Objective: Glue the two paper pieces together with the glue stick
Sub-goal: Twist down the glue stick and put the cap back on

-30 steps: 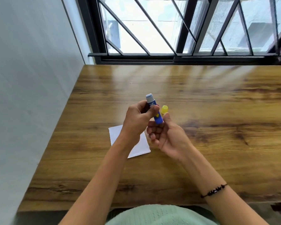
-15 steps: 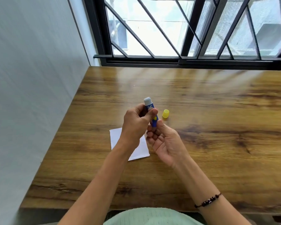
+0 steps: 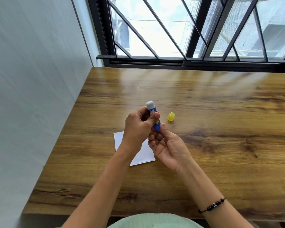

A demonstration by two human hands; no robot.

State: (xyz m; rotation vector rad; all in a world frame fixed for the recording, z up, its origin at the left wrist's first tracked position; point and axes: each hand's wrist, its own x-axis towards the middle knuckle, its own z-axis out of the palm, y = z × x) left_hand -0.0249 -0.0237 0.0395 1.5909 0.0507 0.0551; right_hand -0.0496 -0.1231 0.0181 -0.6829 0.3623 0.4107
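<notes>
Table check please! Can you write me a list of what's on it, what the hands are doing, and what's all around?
Surface: wooden table, glossy.
Job's things: glue stick uncapped, off the table; yellow cap on the table, apart; white paper flat under the hands.
Clutter: nothing seen.
Hands: left hand grips the glue stick; right hand pinches its bottom end.
Cables: nothing seen.
Surroundings: grey wall left, barred window behind.

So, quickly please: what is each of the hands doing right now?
Left hand: closed around the blue glue stick, held upright above the paper.
Right hand: thumb and fingers pinch the base of the stick.
</notes>
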